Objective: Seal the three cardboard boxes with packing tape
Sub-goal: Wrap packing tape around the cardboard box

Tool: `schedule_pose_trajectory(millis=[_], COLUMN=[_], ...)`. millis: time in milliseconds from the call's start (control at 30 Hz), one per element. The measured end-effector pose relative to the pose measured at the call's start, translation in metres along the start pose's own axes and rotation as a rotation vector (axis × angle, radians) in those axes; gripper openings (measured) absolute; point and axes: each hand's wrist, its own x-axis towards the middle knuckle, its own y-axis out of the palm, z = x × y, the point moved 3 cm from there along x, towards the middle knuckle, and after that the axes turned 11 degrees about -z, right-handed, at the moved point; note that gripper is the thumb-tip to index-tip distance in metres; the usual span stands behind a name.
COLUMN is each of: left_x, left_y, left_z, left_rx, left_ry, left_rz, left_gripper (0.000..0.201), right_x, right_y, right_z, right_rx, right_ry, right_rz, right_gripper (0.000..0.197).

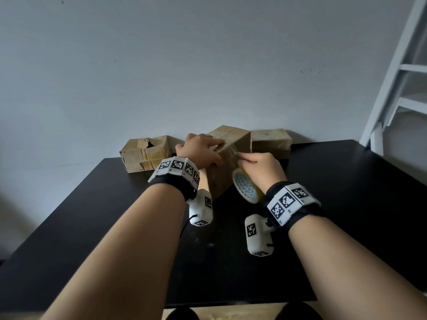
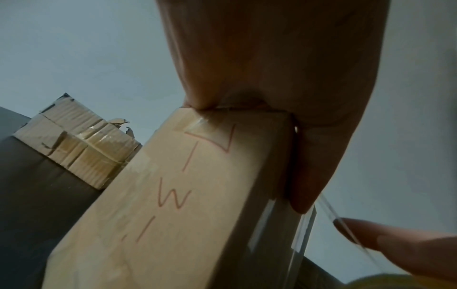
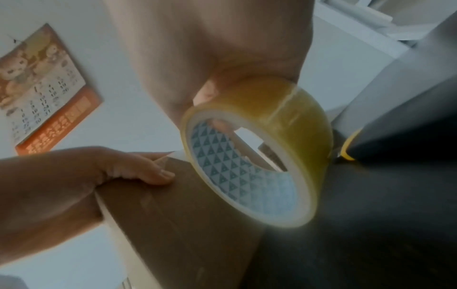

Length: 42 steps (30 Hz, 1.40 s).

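**Q:** So, where are your hands?

**Me:** Both are on the middle box [image 1: 227, 158], which stands tilted on the black table [image 1: 346, 204]. My left hand [image 1: 201, 148] lies over its top edge, fingers spread along the top and thumb [image 3: 158, 176] pressed flat against the near face. It steadies the box without curling round it.

**Q:** And the right?

**Me:** My right hand [image 1: 261, 167] is just beside the left one, with fingers hooked through the core of the tape roll [image 1: 246, 189]. The roll hangs below my palm. A clear strip of tape [image 2: 346, 221] runs from it up to the box's top corner, under my left fingertips. Whether the strip is fully stuck down the side, I can't quite tell; the wrist view is blurred there.

**Q:** The other boxes?

**Me:** One torn box [image 1: 145, 152] sits beyond my left hand, by the wall. Another box [image 1: 270, 140] sits beyond my right hand, touching the middle one.
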Motion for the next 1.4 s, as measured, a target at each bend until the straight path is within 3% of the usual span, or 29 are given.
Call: schedule_pose_trajectory(millis=[233,400,567,700,967,1100,1400], left_x=[0.008,0.011,0.013,0.015,0.016,0.016,0.023], left_y=[-0.009,-0.009,-0.009,-0.009,-0.01,-0.012,-0.009], left_z=[0.005,0.014,0.016,0.018,0.034,0.035,0.049], left_rx=[-0.575,-0.698,-0.72,-0.719,-0.733,-0.673,-0.574], left_ry=[-0.204,-0.263,-0.252,-0.254,-0.295,-0.279,-0.271], left_rz=[0.011,0.023,0.04,0.023,-0.064,-0.083,-0.104], left_gripper=[0.046,0.044,0.044,0.042,0.04,0.037,0.042], right_x=[0.008,0.01,0.008,0.005,-0.001,-0.001,-0.004], right_y=[-0.014,-0.016,-0.016,-0.015,-0.021,-0.014,0.01], right_z=[0.022,0.027,0.022,0.019,0.018,0.004,-0.009], right_rx=[0.206,0.236,0.163,-0.012,0.25,0.038,-0.09], right_ry=[-0.044,-0.097,-0.058,-0.097,-0.116,-0.089,-0.042], right_rz=[-0.219,-0.154,-0.12,-0.032,-0.037,0.023,0.055], right_gripper=[0.028,0.022,0.018,0.029,0.026,0.023,0.026])
